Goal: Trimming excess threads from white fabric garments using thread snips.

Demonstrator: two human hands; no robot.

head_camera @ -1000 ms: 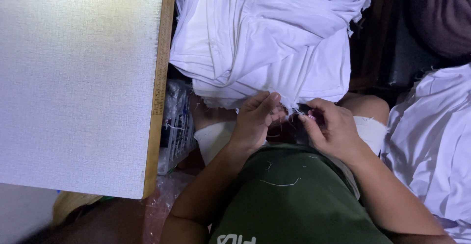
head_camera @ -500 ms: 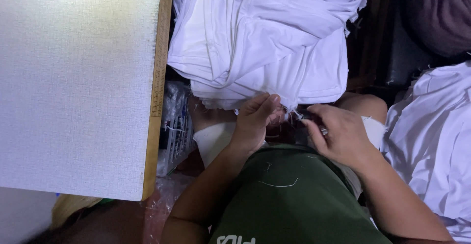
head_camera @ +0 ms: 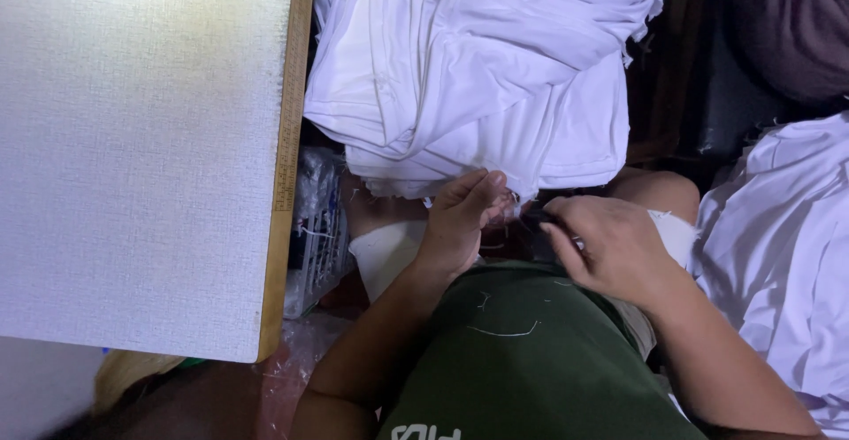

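Note:
A heap of white cloth (head_camera: pixel 478 60) lies over my lap, its lower edge hanging down to my hands. My left hand (head_camera: pixel 460 223) pinches that frayed lower edge between thumb and fingers. My right hand (head_camera: pixel 606 245) is closed around a small dark tool (head_camera: pixel 535 219), only partly visible, held close to the same edge of cloth. The two hands are a few centimetres apart above my green shirt (head_camera: pixel 522 352). Loose white threads lie on the shirt.
A white textured table (head_camera: pixel 133 148) with a wooden edge strip (head_camera: pixel 283 166) fills the left. A clear plastic bag (head_camera: pixel 314 228) sits under its edge. More white cloth (head_camera: pixel 778 245) is piled at the right, and a dark cushion (head_camera: pixel 787 24) lies at the top right.
My right hand has drawn slightly to the right, away from my left hand. My left hand keeps its pinch on the cloth edge.

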